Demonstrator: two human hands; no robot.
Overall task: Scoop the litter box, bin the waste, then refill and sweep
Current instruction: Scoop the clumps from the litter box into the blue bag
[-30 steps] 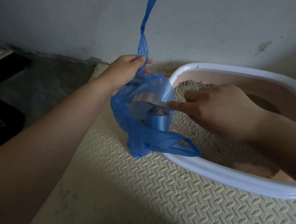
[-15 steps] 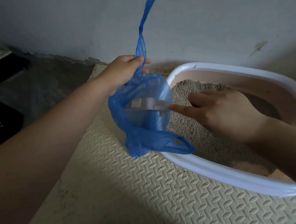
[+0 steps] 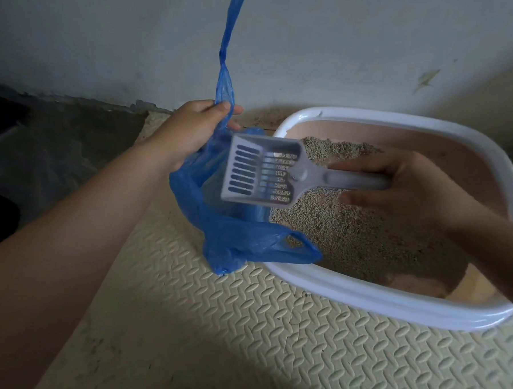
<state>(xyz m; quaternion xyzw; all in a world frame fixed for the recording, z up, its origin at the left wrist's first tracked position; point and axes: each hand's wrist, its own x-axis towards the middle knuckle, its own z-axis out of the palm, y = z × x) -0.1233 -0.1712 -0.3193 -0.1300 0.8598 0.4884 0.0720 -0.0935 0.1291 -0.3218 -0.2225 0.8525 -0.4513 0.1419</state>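
Over the left edge of the litter box (image 3: 362,298), the right hand (image 3: 413,187) curls round the handle of the gray scoop (image 3: 262,171), whose slotted head hangs above the blue bag's (image 3: 232,237) open mouth. The left hand (image 3: 193,128) pinches the bag's top edge (one long handle runs up out of sight), and the bag sags against the box's white rim. A wide stretch of bumpy mat (image 3: 241,342) shows in front of the box.

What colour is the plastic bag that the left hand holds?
Blue, slightly see-through; the bag shows best in the head view.
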